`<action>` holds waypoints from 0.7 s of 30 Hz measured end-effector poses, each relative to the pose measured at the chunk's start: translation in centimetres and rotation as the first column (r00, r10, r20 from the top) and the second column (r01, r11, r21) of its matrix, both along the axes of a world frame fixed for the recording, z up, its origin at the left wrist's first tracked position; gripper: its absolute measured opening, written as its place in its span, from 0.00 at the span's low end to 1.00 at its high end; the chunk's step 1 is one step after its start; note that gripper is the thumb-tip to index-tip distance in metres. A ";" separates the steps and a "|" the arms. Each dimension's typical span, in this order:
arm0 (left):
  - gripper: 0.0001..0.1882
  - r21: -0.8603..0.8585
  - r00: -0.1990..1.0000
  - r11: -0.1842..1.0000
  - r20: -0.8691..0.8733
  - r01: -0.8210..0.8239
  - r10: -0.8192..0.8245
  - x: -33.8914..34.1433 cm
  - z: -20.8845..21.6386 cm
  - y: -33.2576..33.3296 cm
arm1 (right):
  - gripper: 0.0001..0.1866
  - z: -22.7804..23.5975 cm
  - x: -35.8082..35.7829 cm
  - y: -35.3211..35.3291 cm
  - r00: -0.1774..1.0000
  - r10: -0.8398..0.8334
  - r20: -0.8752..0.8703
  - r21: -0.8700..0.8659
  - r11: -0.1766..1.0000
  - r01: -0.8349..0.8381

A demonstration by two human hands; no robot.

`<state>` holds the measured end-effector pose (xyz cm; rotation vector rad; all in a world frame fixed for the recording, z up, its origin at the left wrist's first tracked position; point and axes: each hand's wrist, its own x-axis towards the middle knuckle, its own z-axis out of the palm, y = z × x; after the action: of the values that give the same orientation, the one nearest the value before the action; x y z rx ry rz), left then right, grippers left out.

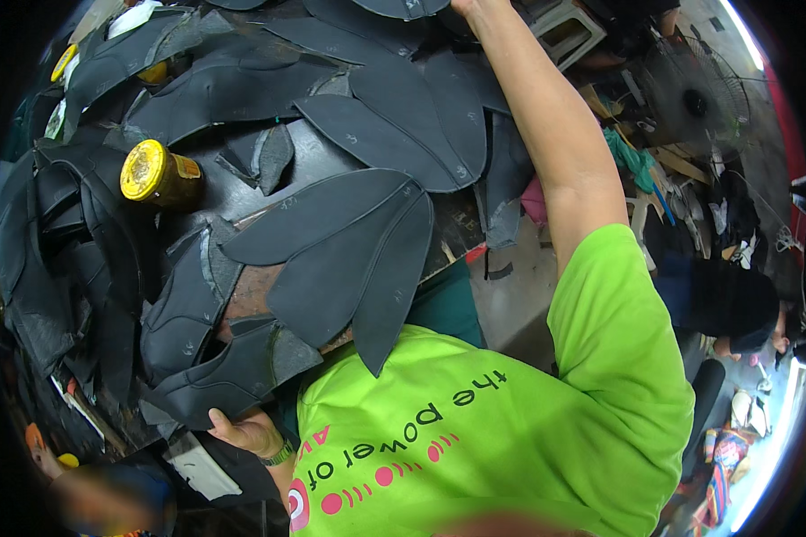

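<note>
Okay, left hand (252,435) at half past 7, thumb (227,428) at the lower edge of a black piece (213,387) lying there; we guess that's to steady a floppy edge. The other fingers are mostly hidden, so we can't tell whether they pinch it. Right hand (464,5) at 12, cut off beside a top panel (401,7); we can't tell its fingers' state, and read the outstretched arm (551,116) as reaching the far side. Black parts overlap from 7 round to 12, likely to fit them all on the table (312,157). Big panel (331,282) near centre, marks (288,203) up, probably for reading. Tin (177,181) stands at 10, lid (143,170) up, likely against spills; we've curled parts (107,259) at 9.
</note>
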<state>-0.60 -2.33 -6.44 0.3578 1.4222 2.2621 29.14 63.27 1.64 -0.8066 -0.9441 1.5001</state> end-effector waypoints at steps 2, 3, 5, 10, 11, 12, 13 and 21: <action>0.26 0.022 0.999 0.999 0.026 0.026 -0.027 -0.1 -0.1 -0.1 | 0.21 0.9 0.1 -1.6 0.999 0.032 0.036 0.000 0.999 -0.032; 0.26 0.027 0.999 0.999 0.029 0.030 -0.030 -0.1 -0.2 -0.1 | 0.21 1.4 0.4 -2.6 0.997 0.070 0.021 -0.001 0.998 -0.070; 0.26 0.034 0.999 0.999 0.029 0.028 -0.029 -0.3 -0.3 -0.2 | 0.22 1.9 0.7 -4.6 0.988 0.152 -0.016 -0.001 0.988 -0.153; 0.24 0.071 0.998 0.997 0.048 0.023 -0.027 -0.3 -0.2 -0.1 | 0.23 2.7 2.0 -9.2 0.990 0.141 0.022 -0.045 0.989 -0.139; 0.24 0.076 0.999 0.997 0.048 0.021 -0.025 -0.3 -0.2 0.0 | 0.23 2.7 2.4 -9.9 0.987 0.159 0.021 -0.052 0.986 -0.157; 0.23 0.084 0.999 0.996 0.044 0.015 -0.019 -0.2 -0.2 0.0 | 0.24 2.7 2.8 -10.6 0.984 0.176 0.020 -0.061 0.983 -0.174; 0.23 0.091 0.999 0.996 0.041 0.010 -0.014 -0.2 -0.2 0.1 | 0.24 2.6 3.2 -11.3 0.982 0.188 0.014 -0.064 0.980 -0.187; 0.21 0.132 0.998 0.990 0.038 0.039 -0.044 -0.6 -0.6 0.0 | 0.26 1.7 7.3 -15.1 0.996 0.093 -0.014 -0.044 0.995 -0.093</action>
<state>-1.23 -2.31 -7.05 0.3772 1.2376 2.3222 36.46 48.20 3.29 -0.7947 -0.9532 1.6098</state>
